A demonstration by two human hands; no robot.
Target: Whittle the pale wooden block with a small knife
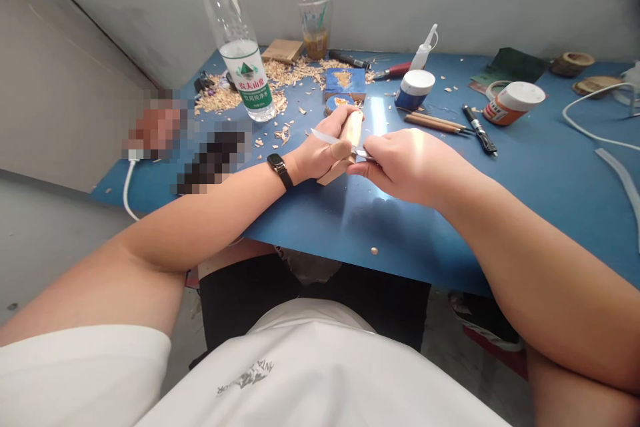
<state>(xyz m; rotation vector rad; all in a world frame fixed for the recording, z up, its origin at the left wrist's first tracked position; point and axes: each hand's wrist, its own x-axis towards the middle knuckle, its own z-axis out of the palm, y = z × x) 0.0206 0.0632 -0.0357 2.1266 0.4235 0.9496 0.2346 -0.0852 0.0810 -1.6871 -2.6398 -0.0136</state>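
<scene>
Nearest to us is our own white shirt (310, 380) at six o'clock, and from it both bare forearms run up toward the middle of the blue table (525, 167). Our left hand (320, 150), with a black watch (279, 169) on its wrist, is clenched around a pale wooden block (353, 130), holding it tilted just above the table so that its upper end faces away from us; that grip seems meant to keep the wood steady against the cut. Our right hand (400, 163) is closed on the handle of a carving knife (333, 141), whose thin blade crosses to nine o'clock over the left fingers, so the edge lies on the near face of the block. Both hands meet at the wood, touching or almost so. At eleven o'clock a heap of wood shavings (250, 90) spreads around a tall water bottle (240, 47), well apart from the hands, and a plastic cup (316, 27) with a green straw stands behind it at twelve o'clock. At one o'clock a white-lidded jar (415, 89) sits near a small glue bottle (424, 50), with a second jar (510, 103) lying farther toward two o'clock. A white cable (595, 120) curls at three o'clock.
</scene>
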